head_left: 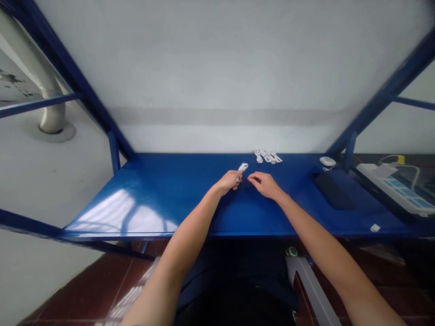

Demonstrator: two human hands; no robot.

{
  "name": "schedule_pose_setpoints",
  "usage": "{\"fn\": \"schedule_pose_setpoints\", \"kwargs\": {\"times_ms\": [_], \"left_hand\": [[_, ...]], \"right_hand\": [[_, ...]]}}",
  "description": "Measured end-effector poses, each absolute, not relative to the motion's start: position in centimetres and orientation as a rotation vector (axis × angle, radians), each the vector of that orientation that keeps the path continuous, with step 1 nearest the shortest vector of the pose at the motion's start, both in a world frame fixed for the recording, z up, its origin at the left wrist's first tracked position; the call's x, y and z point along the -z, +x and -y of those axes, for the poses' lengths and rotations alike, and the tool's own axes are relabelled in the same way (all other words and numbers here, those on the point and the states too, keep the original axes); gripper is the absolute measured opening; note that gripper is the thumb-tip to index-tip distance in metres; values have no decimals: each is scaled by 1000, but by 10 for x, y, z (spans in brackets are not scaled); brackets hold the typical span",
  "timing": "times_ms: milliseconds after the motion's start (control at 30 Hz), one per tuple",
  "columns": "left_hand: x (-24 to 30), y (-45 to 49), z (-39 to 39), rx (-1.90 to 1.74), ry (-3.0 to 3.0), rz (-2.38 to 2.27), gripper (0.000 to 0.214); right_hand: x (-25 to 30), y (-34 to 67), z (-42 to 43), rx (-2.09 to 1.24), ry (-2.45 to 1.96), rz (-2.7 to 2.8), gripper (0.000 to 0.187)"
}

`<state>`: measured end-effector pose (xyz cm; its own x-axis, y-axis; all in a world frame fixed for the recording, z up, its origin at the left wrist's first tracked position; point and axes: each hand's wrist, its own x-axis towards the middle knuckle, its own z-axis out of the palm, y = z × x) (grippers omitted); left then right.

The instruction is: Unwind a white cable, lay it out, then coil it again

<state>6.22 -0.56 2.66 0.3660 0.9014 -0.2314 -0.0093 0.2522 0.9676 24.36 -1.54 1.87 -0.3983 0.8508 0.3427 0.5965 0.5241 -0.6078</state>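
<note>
My left hand [231, 180] is closed around a small coiled white cable [243, 167], whose looped end sticks out beyond the fingers. Just to the right of it, my right hand [264, 184] has thumb and fingertips pinched together; whether something thin is between them is too small to tell. Both hands are above the middle of the blue table [170, 181], a short gap apart. Toward the back edge lies a group of several similar coiled white cables [267, 156].
On the right are a dark phone [332, 190], a round white object [327, 161] and a small white piece [375, 227]. Beyond them sits a white power strip [397, 188] with plugged-in leads. A pale wall [224, 68] and blue frame posts [81, 86] bound the table.
</note>
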Motion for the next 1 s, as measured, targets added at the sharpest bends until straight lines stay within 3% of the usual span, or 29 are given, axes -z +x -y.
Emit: {"fn": "schedule_pose_setpoints", "kwargs": {"times_ms": [167, 333, 600, 1000], "left_hand": [[-33, 57, 8, -738, 1207, -959, 35], [-31, 58, 10, -774, 1354, -857, 36], [-32, 64, 22, -528, 1409, -602, 41], [-32, 63, 19, -527, 1587, -697, 37]], "right_hand": [[-18, 248, 15, -732, -1157, 2106, 22], [-11, 245, 7, -957, -1293, 1686, 24], [-12, 239, 11, -1493, -970, 1323, 32], [-15, 254, 9, -1429, -924, 1590, 27]]}}
